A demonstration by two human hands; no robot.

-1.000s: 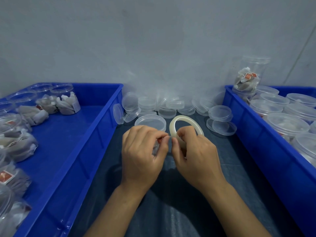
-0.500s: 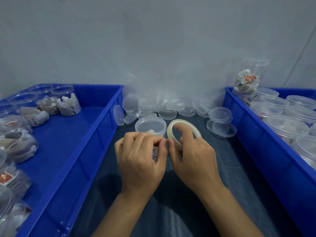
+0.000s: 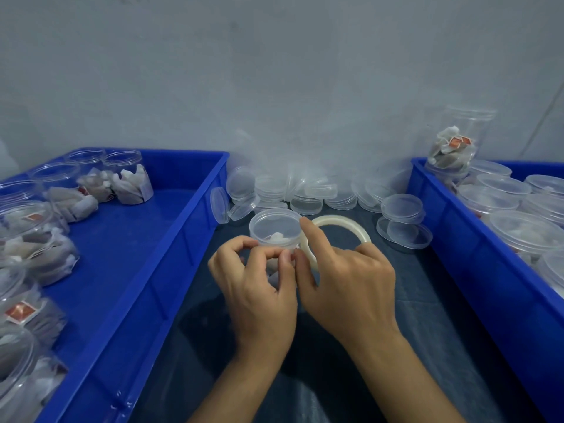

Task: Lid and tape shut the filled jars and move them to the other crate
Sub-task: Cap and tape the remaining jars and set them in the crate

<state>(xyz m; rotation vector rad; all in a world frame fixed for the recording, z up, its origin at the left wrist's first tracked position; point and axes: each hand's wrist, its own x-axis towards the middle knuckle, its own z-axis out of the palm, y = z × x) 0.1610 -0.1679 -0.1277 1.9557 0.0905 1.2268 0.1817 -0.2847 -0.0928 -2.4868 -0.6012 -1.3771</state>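
Right grip [image 3: 341, 270] looser, index perhaps raised

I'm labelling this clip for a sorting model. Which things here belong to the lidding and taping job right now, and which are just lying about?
In the job:
- lidded jar between the hands
- tape roll, held by the right hand
- left hand, fingers at the jar's side
- left crate of open jars
- right crate of lidded jars

Lying about:
- spare lids by the wall
- dark cloth

left crate [image 3: 189, 239]: open jars [image 3: 129, 184] | centre: lidded jar [image 3: 274, 228], loose lids [image 3: 305, 193] behind | right crate [image 3: 442, 239]: lidded jars [image 3: 500, 193]
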